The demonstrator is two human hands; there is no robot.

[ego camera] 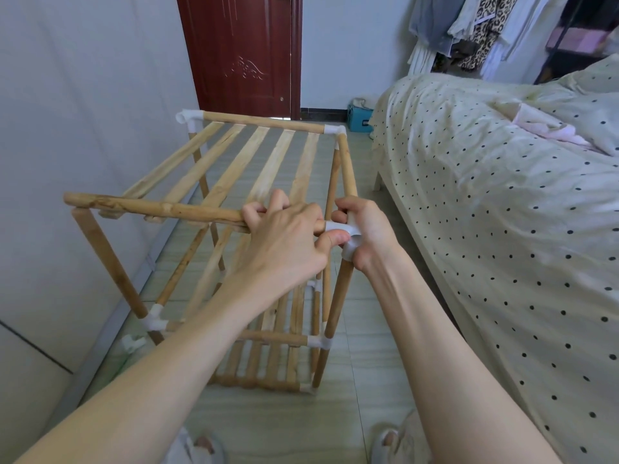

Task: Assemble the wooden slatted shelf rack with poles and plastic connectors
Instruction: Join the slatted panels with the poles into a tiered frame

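Left hand grips the front pole; right hand clasps the white connector (rack's near-right top corner).

Hands joining a rack corner beside the bed

The left hand grips the near top pole; the right hand holds a white connector on the upright pole at the rack's four o'clock corner. A dotted bed lies at three o'clock, a door at twelve.
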